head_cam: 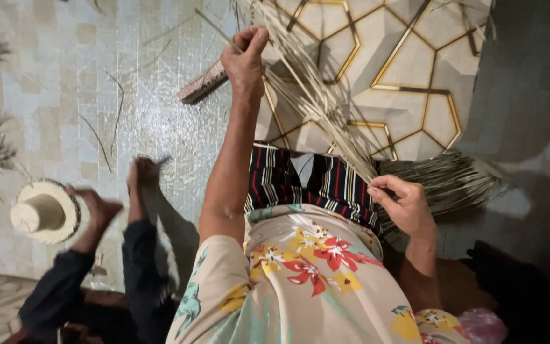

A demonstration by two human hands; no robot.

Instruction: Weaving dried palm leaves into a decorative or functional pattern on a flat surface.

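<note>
Strands of dry palm fibre [313,95] run diagonally between my hands: my left hand [244,60] pinches the far ends up over the tiled floor [71,95], my right hand [405,207] clamps the near ends at my lap, by the bundle [447,178].

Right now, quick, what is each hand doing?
Left hand: raised, fingers closed, pinching thin straw strands.
Right hand: fingers closed on the straw bundle by the lap.
</note>
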